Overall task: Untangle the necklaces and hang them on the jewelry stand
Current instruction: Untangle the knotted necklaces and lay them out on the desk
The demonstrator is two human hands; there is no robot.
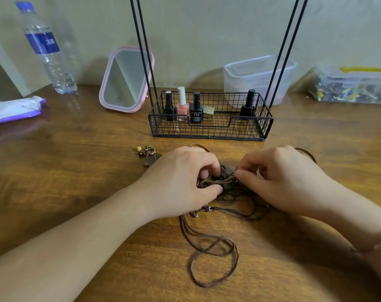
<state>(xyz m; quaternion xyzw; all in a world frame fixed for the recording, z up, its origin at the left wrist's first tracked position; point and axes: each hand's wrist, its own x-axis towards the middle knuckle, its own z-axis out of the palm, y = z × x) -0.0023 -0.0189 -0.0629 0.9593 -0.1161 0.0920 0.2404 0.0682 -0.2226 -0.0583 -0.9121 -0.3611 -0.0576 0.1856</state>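
Wooden table [76, 171] | two hands (left [181, 182], right [281, 179]) fingers pinching tangled necklaces [224, 184]

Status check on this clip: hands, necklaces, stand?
Left hand and right hand both pinching the tangled necklaces on the table. Cords still knotted. Jewelry stand bare of necklaces, nail polish bottles in its basket. Nothing blocking.

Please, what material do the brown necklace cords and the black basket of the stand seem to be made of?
The flat brown necklace cords look like suede or leather: matte, soft and limp in their loops. The thin dark cords seem waxed string, though that is uncertain. The black grid basket of the jewelry stand looks like painted metal wire: thin, rigid, straight bars.
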